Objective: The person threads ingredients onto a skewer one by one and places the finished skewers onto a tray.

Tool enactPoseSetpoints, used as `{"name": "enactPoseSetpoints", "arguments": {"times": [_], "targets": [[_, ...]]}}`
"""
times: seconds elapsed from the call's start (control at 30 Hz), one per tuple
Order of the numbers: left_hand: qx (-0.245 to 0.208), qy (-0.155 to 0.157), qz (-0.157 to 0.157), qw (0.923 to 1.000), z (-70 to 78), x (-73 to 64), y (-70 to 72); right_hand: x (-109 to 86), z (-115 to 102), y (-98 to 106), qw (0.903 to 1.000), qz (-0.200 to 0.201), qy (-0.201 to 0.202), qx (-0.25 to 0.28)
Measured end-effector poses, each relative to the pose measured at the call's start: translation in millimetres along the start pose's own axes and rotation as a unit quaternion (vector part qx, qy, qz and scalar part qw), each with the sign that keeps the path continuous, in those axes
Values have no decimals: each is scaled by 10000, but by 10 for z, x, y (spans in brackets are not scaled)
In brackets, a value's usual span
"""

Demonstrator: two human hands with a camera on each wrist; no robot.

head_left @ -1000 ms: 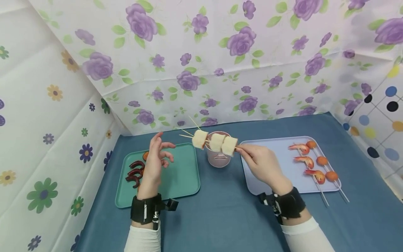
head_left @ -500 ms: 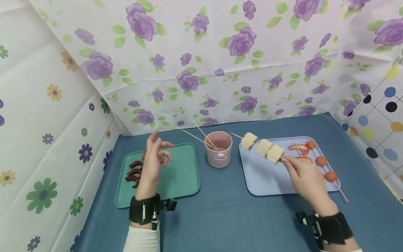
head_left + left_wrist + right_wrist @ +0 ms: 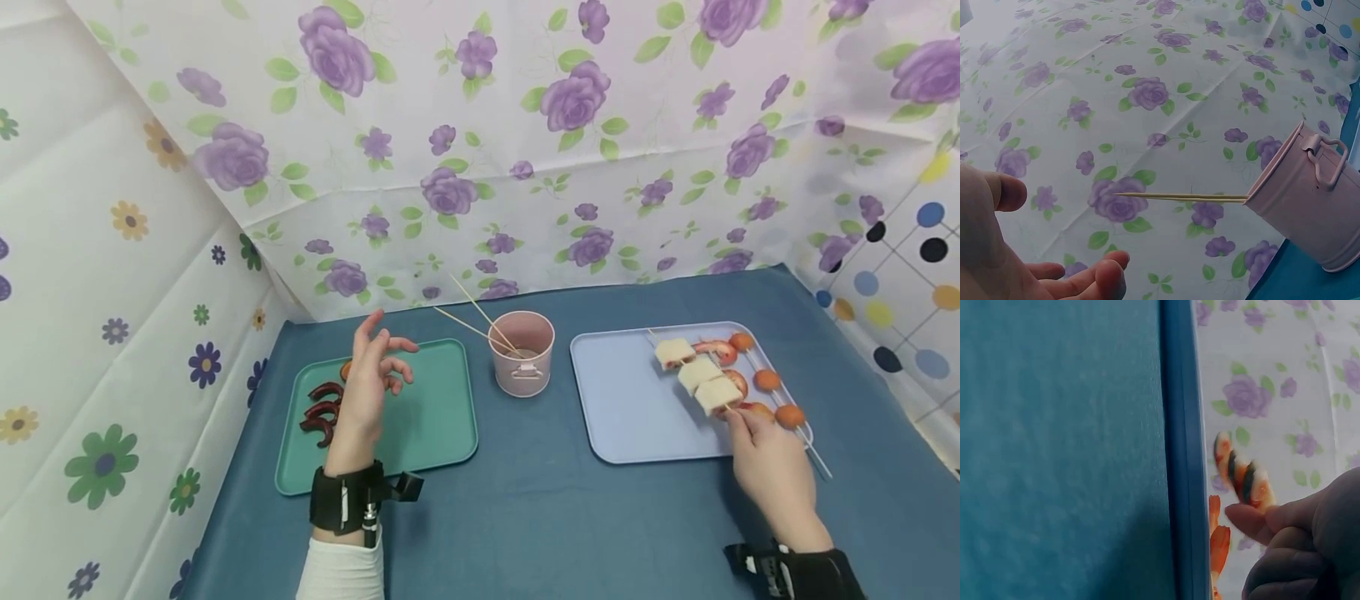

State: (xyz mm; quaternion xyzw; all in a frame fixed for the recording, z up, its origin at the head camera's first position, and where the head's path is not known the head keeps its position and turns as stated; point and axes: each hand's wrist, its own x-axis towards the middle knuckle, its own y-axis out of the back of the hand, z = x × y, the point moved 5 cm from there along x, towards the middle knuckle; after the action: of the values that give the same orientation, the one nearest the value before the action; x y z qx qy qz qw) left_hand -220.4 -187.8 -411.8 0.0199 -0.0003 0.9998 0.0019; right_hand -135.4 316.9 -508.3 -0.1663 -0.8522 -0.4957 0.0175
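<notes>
In the head view my right hand (image 3: pixel 776 475) pinches the near end of a skewer, its three white square pieces (image 3: pixel 699 375) held over the right part of a lavender tray (image 3: pixel 622 408). The right wrist view shows orange and dark sides on the skewered pieces (image 3: pixel 1241 475), with thumb and forefinger at the end. Partly covered by them, shrimps (image 3: pixel 722 352) lie on the tray beside a skewer of orange balls (image 3: pixel 767 381). My left hand (image 3: pixel 363 392) hovers over a green tray (image 3: pixel 435 417), fingers loosely spread and holding nothing.
Between the trays stands a small pink bucket (image 3: pixel 522 379) with two thin bamboo sticks (image 3: pixel 471 302) leaning out leftward. Dark red curved sausage-like pieces (image 3: pixel 322 410) lie on the green tray, partly behind the left arm. Flowered cloth (image 3: pixel 450 192) hangs behind the blue table (image 3: pixel 540 500).
My right hand has carried the white-piece skewer from in front of the bucket rightward and down over the shrimps on the lavender tray. The left hand has hardly moved.
</notes>
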Motion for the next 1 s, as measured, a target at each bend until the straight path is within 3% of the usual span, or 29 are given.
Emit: {"name": "enactPoseSetpoints", "arguments": {"times": [0.13,0.37,0.53,0.67,1.0], "targets": [[-5,22,21,10000,-12,-7,9,-26,14,-13,9996,-207,-183,54],[59,44,-7,10000,-18,-5,16,-72,20,-76,9898,-1050,-957,100],[95,36,-7,9999,-14,-10,18,-84,7,-130,9822,-1538,-1060,181],[107,44,-25,9999,-16,-6,22,-93,-2,-186,9706,-2057,-1219,264],[66,-43,-82,9999,-13,5,14,-74,-55,-200,9604,-2454,-1295,265]]}}
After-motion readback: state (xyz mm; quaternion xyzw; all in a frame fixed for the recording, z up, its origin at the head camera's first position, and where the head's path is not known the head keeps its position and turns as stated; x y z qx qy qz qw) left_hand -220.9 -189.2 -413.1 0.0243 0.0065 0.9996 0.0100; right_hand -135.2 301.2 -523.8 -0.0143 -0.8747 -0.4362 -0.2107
